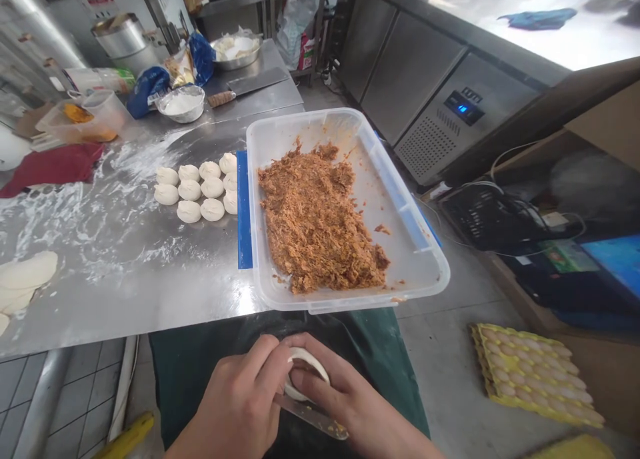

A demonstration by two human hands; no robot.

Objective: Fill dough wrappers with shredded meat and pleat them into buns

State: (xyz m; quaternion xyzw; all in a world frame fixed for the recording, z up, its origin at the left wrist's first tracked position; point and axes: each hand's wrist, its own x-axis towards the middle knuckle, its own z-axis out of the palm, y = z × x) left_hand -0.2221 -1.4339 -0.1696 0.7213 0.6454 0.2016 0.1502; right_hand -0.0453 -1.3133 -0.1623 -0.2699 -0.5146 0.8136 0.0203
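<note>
Over the dark green apron, both hands meet around a round dough wrapper [314, 360], its white rim curved up like a cup. My left hand [240, 396] is closed, its fingertips pinching the wrapper's near-left edge. A flat metal spatula [313, 416] with bits of filling on its blade juts from under the left hand; its handle is hidden. My right hand [345, 386] curls around the wrapper's other side, thumb inside the opening. Just beyond the hands, a clear plastic tub [405, 246] holds reddish-brown minced filling [320, 226].
Several pleated buns [190, 191] sit in rows left of the tub on the floured steel table [125, 279]. Flat dough wrappers [30, 276] lie at the left edge. Farther back are a flour bowl [183, 104] and a cleaver [255, 82]. Egg trays [535, 372] stand on the floor, right.
</note>
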